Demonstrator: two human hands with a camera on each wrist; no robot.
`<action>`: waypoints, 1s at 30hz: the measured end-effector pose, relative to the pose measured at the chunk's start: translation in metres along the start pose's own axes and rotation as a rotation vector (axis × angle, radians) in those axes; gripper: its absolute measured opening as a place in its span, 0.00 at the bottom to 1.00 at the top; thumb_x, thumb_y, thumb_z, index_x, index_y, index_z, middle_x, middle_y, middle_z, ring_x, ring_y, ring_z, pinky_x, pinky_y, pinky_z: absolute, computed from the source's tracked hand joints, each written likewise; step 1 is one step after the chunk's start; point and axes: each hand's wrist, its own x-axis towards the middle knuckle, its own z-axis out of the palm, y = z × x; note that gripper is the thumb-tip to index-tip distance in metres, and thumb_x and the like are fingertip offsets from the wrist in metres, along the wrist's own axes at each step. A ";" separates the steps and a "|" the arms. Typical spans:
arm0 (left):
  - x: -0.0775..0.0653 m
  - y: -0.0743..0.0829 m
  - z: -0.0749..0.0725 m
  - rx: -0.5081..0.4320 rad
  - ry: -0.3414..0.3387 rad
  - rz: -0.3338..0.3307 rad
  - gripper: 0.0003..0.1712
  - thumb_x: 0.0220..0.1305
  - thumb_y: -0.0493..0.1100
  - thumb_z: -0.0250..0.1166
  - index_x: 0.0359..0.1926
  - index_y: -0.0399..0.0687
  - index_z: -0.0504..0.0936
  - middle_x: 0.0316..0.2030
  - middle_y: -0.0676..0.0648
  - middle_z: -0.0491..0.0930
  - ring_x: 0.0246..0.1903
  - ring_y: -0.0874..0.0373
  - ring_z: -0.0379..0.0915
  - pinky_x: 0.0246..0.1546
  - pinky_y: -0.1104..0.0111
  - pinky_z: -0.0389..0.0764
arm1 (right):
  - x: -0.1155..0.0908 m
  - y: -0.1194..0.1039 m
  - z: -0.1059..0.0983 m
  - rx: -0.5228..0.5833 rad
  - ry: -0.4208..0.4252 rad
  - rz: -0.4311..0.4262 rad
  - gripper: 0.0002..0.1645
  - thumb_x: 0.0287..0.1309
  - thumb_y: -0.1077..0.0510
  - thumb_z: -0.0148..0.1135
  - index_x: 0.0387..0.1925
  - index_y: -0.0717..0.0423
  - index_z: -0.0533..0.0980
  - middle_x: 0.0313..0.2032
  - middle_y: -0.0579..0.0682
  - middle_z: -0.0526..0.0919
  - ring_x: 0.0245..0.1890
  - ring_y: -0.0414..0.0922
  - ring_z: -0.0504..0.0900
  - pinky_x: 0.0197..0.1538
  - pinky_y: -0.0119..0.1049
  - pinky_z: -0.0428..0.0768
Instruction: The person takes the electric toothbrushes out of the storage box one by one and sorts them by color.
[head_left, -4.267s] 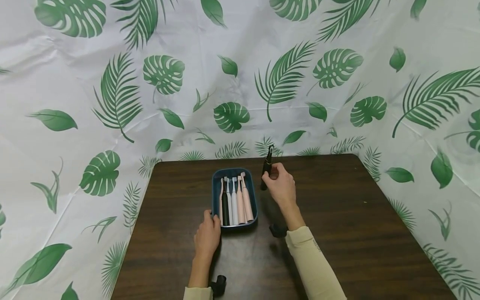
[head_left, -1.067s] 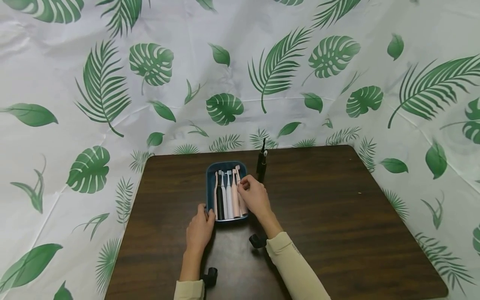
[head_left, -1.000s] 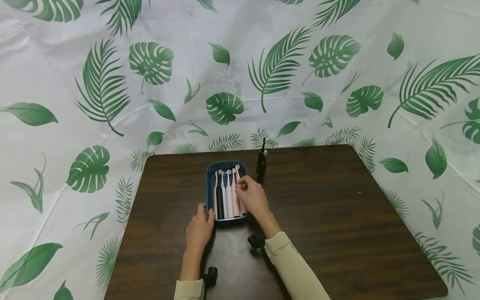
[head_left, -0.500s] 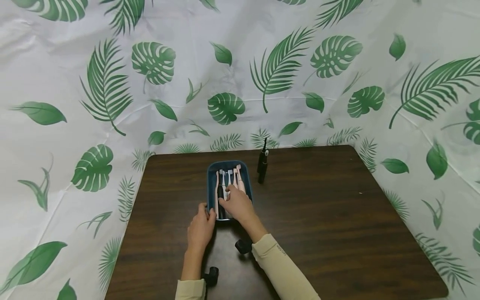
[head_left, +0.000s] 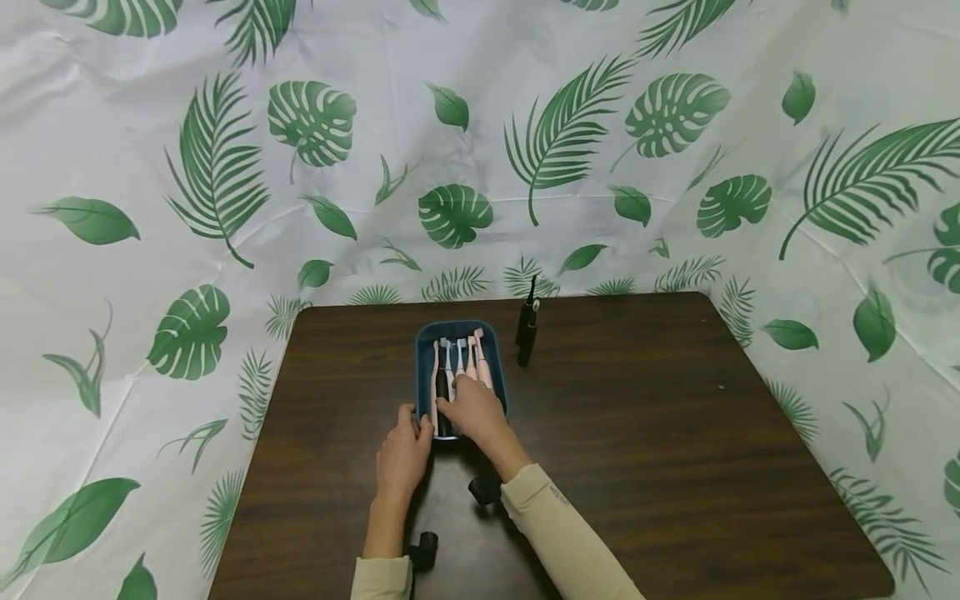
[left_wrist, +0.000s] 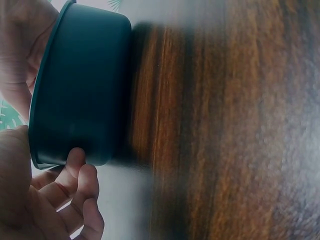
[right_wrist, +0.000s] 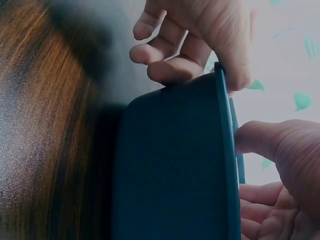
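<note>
The dark blue plastic box (head_left: 499,354) holds several toothbrushes in a row: a pale pink one (head_left: 434,371) at the left, a black electric toothbrush (head_left: 442,387), light grey-white ones (head_left: 461,354) and pink electric toothbrushes (head_left: 482,358) at the right. My left hand (head_left: 402,457) grips the box's front left corner, thumb at the rim and fingers against the outer wall (left_wrist: 80,95). My right hand (head_left: 482,414) reaches down into the box over the toothbrush handles, its thumb next to the black one. In the right wrist view the box wall hides its fingertips, so I cannot tell what they hold.
Two black electric toothbrushes (head_left: 527,337) stand upright on the brown wooden table (head_left: 675,433), right of the box. A white leaf-print cloth (head_left: 375,100) hangs behind and at both sides. Black wrist cameras (head_left: 423,550) sit on both wrists.
My right hand has released a black electric toothbrush, left standing beside another, then moved left over the pink toothbrushes and down into the box's middle. The left hand keeps its grip on the box.
</note>
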 end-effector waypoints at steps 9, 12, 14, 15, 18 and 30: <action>0.000 0.000 -0.001 -0.033 -0.013 0.008 0.22 0.83 0.52 0.54 0.66 0.44 0.74 0.26 0.50 0.75 0.23 0.55 0.71 0.26 0.61 0.67 | 0.005 0.000 0.000 0.005 -0.017 0.018 0.23 0.70 0.44 0.69 0.50 0.61 0.84 0.28 0.49 0.80 0.24 0.47 0.78 0.27 0.40 0.74; 0.000 -0.001 0.000 -0.035 -0.012 0.014 0.22 0.83 0.51 0.54 0.66 0.43 0.74 0.26 0.50 0.75 0.22 0.55 0.70 0.26 0.61 0.67 | 0.007 0.000 0.000 0.000 -0.024 0.014 0.21 0.70 0.44 0.70 0.44 0.59 0.84 0.26 0.49 0.80 0.23 0.47 0.77 0.26 0.42 0.74; 0.001 -0.002 0.000 -0.033 -0.010 0.016 0.21 0.83 0.50 0.54 0.66 0.43 0.74 0.26 0.50 0.75 0.22 0.56 0.70 0.25 0.62 0.67 | 0.012 0.005 0.007 -0.023 -0.019 0.004 0.19 0.70 0.43 0.69 0.38 0.56 0.84 0.24 0.48 0.79 0.21 0.47 0.76 0.25 0.42 0.73; 0.001 -0.003 0.000 -0.032 -0.008 0.016 0.21 0.83 0.51 0.54 0.66 0.43 0.74 0.26 0.50 0.74 0.22 0.56 0.70 0.25 0.62 0.67 | 0.013 0.005 0.007 -0.025 -0.022 0.004 0.19 0.69 0.43 0.69 0.35 0.55 0.83 0.23 0.48 0.78 0.20 0.47 0.76 0.24 0.42 0.73; 0.001 -0.003 0.001 -0.031 -0.006 0.014 0.21 0.82 0.51 0.54 0.66 0.44 0.74 0.25 0.50 0.74 0.22 0.55 0.70 0.25 0.62 0.67 | 0.013 0.003 0.007 -0.031 -0.026 0.005 0.20 0.70 0.43 0.68 0.29 0.52 0.82 0.19 0.47 0.76 0.18 0.47 0.75 0.23 0.42 0.72; 0.002 -0.005 0.001 -0.025 0.003 0.017 0.24 0.82 0.53 0.55 0.67 0.43 0.76 0.25 0.51 0.76 0.24 0.53 0.74 0.26 0.59 0.71 | 0.010 -0.007 0.008 -0.089 0.017 0.011 0.25 0.70 0.41 0.69 0.22 0.50 0.77 0.18 0.48 0.75 0.17 0.47 0.74 0.23 0.40 0.69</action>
